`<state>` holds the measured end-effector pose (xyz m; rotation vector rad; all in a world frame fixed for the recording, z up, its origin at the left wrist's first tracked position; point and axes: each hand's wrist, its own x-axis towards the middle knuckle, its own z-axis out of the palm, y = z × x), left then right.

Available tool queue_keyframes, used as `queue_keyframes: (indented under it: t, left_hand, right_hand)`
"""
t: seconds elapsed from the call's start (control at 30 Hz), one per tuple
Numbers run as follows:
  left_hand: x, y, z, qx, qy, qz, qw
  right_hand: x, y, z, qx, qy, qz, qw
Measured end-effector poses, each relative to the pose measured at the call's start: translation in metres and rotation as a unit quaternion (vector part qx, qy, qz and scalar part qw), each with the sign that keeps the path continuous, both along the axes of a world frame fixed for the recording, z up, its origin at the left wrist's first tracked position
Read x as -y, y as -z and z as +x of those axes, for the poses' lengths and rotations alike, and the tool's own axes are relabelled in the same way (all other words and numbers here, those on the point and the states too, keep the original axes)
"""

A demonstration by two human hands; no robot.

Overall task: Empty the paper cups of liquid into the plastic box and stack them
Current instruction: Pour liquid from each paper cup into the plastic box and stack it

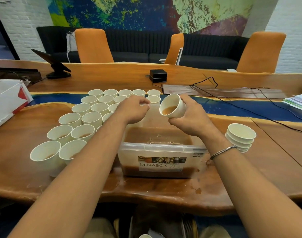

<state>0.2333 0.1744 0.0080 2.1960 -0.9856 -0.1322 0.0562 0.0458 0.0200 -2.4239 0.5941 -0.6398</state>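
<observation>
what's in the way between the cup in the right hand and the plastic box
Nothing visible. The cup in the right hand tilts over the open plastic box; the left hand grips its far rim, beside the cup.

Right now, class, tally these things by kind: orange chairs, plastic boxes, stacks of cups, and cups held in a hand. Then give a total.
orange chairs: 3
plastic box: 1
stack of cups: 1
held cup, in the right hand: 1
Total: 6
</observation>
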Motion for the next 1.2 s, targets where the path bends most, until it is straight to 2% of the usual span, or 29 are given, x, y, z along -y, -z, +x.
queue_keyframes:
  t: [0.6, 1.2]
  left_hand:
    - [-0.0014, -0.0034, -0.0048, 0.0, -0.004, 0.005, 1.0]
    - [-0.0017, -0.0051, -0.007, 0.001, -0.007, 0.006, 1.0]
  right_hand:
    - [-0.0015, 0.0002, 0.0007, -0.049, 0.017, -0.077, 0.996]
    - [-0.0029, 0.0006, 0.0005, -0.063, 0.019, -0.104, 0.992]
